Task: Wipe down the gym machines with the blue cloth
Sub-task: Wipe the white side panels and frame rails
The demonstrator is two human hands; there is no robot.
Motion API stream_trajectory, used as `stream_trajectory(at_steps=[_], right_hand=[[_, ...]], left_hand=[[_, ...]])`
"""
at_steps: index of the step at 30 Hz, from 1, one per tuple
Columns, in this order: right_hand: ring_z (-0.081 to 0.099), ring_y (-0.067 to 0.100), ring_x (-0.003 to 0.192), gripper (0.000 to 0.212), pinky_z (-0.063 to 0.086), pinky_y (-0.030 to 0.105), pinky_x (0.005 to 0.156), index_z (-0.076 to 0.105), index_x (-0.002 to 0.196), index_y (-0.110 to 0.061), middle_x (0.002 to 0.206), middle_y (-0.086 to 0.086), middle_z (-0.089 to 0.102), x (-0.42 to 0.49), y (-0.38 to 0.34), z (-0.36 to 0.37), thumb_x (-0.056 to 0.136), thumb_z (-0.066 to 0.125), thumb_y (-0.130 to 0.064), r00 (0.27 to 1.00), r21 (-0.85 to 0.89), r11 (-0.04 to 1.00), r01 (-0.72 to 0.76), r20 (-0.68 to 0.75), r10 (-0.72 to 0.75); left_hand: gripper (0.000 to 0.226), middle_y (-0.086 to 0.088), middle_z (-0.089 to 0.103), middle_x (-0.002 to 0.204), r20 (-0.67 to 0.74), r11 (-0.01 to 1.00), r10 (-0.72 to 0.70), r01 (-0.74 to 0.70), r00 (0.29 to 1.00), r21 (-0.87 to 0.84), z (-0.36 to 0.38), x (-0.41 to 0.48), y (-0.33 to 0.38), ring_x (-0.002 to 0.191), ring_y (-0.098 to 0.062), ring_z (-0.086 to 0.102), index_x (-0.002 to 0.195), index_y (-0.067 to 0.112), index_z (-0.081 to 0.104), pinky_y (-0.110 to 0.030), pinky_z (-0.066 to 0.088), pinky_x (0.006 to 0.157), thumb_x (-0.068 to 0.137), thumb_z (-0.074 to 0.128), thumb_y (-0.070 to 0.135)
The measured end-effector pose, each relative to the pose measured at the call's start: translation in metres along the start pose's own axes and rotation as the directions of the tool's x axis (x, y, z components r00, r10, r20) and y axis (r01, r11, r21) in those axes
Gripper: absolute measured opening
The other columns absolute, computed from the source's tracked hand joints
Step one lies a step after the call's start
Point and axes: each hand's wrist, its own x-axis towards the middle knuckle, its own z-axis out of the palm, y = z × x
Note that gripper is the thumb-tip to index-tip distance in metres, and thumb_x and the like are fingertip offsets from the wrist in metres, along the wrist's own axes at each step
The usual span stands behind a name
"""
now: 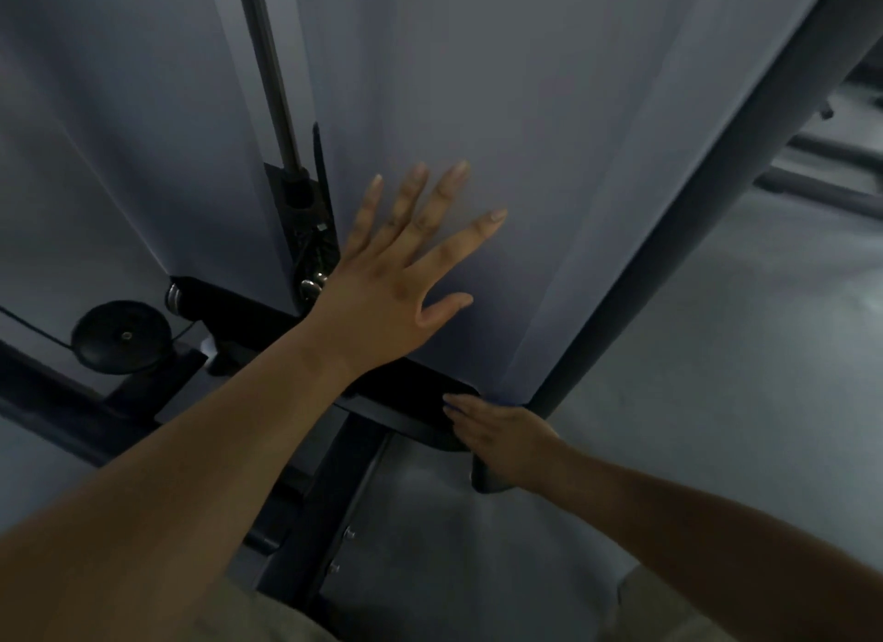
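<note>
The gym machine's tall grey shroud panel fills the upper view. My left hand lies flat against it with the fingers spread and straight. Lower down, my right hand rests palm-down with straight fingers on the machine's black base plate, at the foot of the panel. A dark fold of what looks like the cloth pokes out from under its palm. The light is too dim to show the cloth's colour, and most of it is hidden by the hand.
A steel guide rod runs down a slot left of my left hand to a black bracket and clip. A black pulley wheel sits low left. A dark frame post slants down the right, with grey floor beyond.
</note>
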Motion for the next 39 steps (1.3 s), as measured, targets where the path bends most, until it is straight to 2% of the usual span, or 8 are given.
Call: stream_trajectory(at_steps=[3, 5, 9, 13, 20, 30, 35, 39], right_hand=[[0.017, 0.031, 0.167, 0.060, 0.018, 0.044, 0.135, 0.039, 0.165, -0.008, 0.177, 0.014, 0.028, -0.010, 0.016, -0.026, 0.105, 0.041, -0.015, 0.973, -0.082, 0.993, -0.083, -0.223, 0.063], [0.022, 0.027, 0.166, 0.055, 0.009, 0.044, 0.136, 0.050, 0.160, -0.011, 0.176, 0.011, 0.032, -0.017, 0.021, -0.029, 0.105, 0.050, -0.018, 0.976, -0.140, 0.988, -0.062, -0.214, 0.031], [0.031, 0.020, 0.163, 0.035, 0.016, 0.040, 0.136, 0.069, 0.142, -0.013, 0.172, 0.005, 0.041, -0.031, 0.035, -0.025, 0.107, 0.066, -0.016, 0.971, -0.089, 0.995, 0.040, -0.233, -0.059], [0.018, 0.017, 0.166, 0.058, 0.019, 0.042, 0.133, 0.034, 0.170, -0.023, 0.180, -0.004, 0.021, -0.041, 0.052, -0.066, 0.113, 0.038, -0.011, 0.889, -0.092, 0.977, -0.192, -0.437, 0.134], [0.008, 0.030, 0.168, 0.087, 0.000, 0.072, 0.129, 0.019, 0.171, -0.046, 0.181, -0.010, 0.011, -0.038, 0.028, -0.072, 0.097, 0.057, -0.022, 0.502, 0.349, 0.691, -0.633, -0.495, 0.709], [-0.002, 0.039, 0.168, 0.081, -0.011, 0.068, 0.129, 0.006, 0.174, -0.031, 0.182, 0.000, -0.010, -0.007, 0.082, -0.172, 0.106, 0.045, -0.012, 0.070, 0.800, 0.436, -0.413, -0.449, 0.891], [-0.002, 0.037, 0.168, 0.082, 0.004, 0.079, 0.125, -0.001, 0.174, -0.031, 0.182, 0.004, -0.008, -0.006, 0.060, -0.145, 0.108, 0.048, -0.024, 0.091, 0.805, 0.390, -0.448, -0.392, 0.915], [-0.004, 0.038, 0.168, 0.081, -0.004, 0.074, 0.128, -0.002, 0.174, -0.036, 0.182, 0.000, -0.010, -0.005, 0.078, -0.176, 0.109, 0.047, -0.024, 0.084, 0.816, 0.410, -0.407, -0.413, 0.907]], left_hand=[[0.080, -0.009, 0.004, 0.180, -0.035, 1.000, 0.002, -0.002, 0.999, 0.011, 0.001, 0.003, 0.002, 0.168, -0.037, 0.004, 0.173, 0.031, 0.025, -0.067, 0.004, 0.134, 0.108, 0.067, 0.051], [0.078, -0.008, 0.006, 0.180, -0.050, 0.999, 0.022, -0.020, 0.999, 0.028, 0.001, 0.005, 0.007, 0.168, -0.036, 0.005, 0.173, 0.032, 0.024, -0.068, 0.007, 0.133, 0.109, 0.065, 0.052], [0.076, -0.009, 0.009, 0.181, -0.059, 0.999, 0.039, -0.039, 0.998, 0.010, 0.002, 0.006, 0.017, 0.168, -0.038, 0.012, 0.173, 0.032, 0.026, -0.070, 0.012, 0.132, 0.110, 0.064, 0.051], [0.073, -0.011, 0.011, 0.181, -0.065, 0.999, 0.032, -0.033, 0.997, -0.016, -0.002, 0.009, 0.019, 0.168, -0.039, 0.014, 0.172, 0.030, 0.027, -0.071, 0.013, 0.132, 0.111, 0.063, 0.045], [0.081, -0.011, 0.014, 0.182, -0.085, 0.999, 0.037, -0.040, 0.996, -0.031, -0.002, 0.014, 0.025, 0.168, -0.042, 0.014, 0.173, 0.032, 0.026, -0.073, 0.013, 0.130, 0.107, 0.071, 0.043], [0.079, -0.006, 0.012, 0.183, -0.180, 0.996, 0.063, -0.073, 0.982, -0.048, -0.011, 0.026, 0.035, 0.168, -0.041, 0.015, 0.174, 0.032, 0.020, -0.073, 0.013, 0.131, 0.109, 0.064, 0.039], [0.076, -0.009, 0.017, 0.182, -0.191, 0.998, -0.012, 0.000, 0.982, -0.066, -0.018, 0.033, 0.030, 0.167, -0.042, 0.017, 0.173, 0.031, 0.024, -0.073, 0.015, 0.130, 0.108, 0.064, 0.039], [0.073, -0.006, 0.015, 0.183, -0.178, 0.996, -0.054, 0.041, 0.983, -0.077, -0.020, 0.036, 0.031, 0.168, -0.038, 0.016, 0.173, 0.030, 0.027, -0.071, 0.015, 0.131, 0.108, 0.062, 0.040]])
